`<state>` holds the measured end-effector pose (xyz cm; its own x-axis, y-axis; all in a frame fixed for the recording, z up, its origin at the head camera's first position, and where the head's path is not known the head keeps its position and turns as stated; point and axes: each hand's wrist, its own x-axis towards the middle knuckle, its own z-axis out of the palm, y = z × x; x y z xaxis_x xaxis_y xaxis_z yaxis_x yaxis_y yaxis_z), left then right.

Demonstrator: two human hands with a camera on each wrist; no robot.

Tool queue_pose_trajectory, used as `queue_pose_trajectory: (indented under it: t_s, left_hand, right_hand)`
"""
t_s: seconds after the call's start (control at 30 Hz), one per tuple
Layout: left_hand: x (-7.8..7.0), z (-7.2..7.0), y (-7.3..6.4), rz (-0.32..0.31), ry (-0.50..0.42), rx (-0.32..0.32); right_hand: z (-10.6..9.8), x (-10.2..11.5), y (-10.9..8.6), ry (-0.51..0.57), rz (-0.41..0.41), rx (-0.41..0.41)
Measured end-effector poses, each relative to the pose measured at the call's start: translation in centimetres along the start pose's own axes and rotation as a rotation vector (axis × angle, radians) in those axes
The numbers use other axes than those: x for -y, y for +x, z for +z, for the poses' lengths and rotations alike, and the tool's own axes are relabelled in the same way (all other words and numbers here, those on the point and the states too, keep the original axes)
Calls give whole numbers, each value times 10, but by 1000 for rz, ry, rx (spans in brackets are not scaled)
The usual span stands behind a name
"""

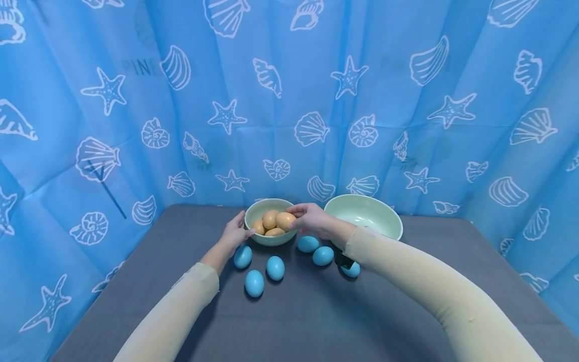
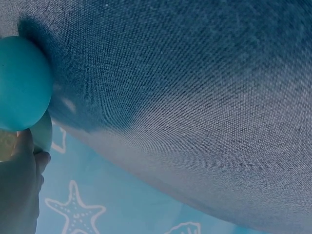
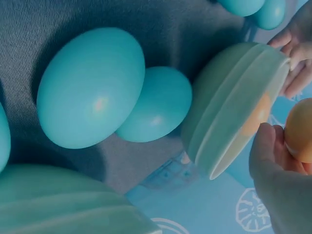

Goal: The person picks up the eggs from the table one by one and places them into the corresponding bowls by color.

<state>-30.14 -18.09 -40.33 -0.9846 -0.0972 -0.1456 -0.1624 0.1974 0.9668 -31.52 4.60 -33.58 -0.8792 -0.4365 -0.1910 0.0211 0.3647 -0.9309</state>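
Observation:
My left hand (image 1: 232, 234) grips the left rim of a small green bowl (image 1: 272, 242), its thumb over the edge. Several light-brown eggs (image 1: 270, 219) lie inside the bowl. My right hand (image 1: 312, 219) holds another brown egg (image 3: 303, 127) at the bowl's right rim, pinched between thumb and fingers. Close below the left hand is a blue egg (image 2: 22, 83), large in the left wrist view. Two more blue eggs, one (image 1: 308, 244) beside the bowl and one (image 1: 323, 256) nearer the front, lie under the right forearm.
A larger green bowl (image 1: 389, 216) stands to the right, partly behind the right arm. Other blue eggs (image 1: 254, 283) are spread on the grey tabletop (image 1: 307, 322) in front of the small bowl. A blue curtain (image 1: 280, 100) with white shells hangs along the table's back edge.

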Motion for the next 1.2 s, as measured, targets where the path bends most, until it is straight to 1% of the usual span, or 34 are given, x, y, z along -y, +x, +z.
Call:
queue_pose_trajectory:
  t_s: [0.13,0.27,0.33,0.4,0.47,0.53,0.6,0.77,0.93,1.13,1.2]
  left_hand:
    - [3,-1,5,6,0,-1]
    - [12,-1,17,30,40,-23]
    - [13,0,18,37,48,-32]
    - [11,0,16,31,35,-30]
    - [6,1,10,22,20,-28]
    - [2,1,3,14,5,-24]
    - [-1,1,-1,8,1,-22]
    - [-2,1,-4,20,10,-28]
    - [2,3,-4,42,13,-54]
    - [5,4,-6,36,-29,-79]
    - [5,3,-8,40,-30,-78]
  right_hand:
    - [2,-3,9,-55,-19,5]
    - [4,-7,19,-100,-49,11]
    - [3,-10,23,-136,-72,21]
    - [3,-11,27,-182,-94,39]
    - [2,-13,31,-224,-109,60]
    - [1,-14,34,-247,-113,85]
    - [1,-15,37,-261,-111,102]
    - [2,-17,41,-276,-100,117]
    - [3,-18,41,-269,-86,109]
    - [3,-20,35,-251,-102,97]
    - [2,-19,31,-223,-101,89]
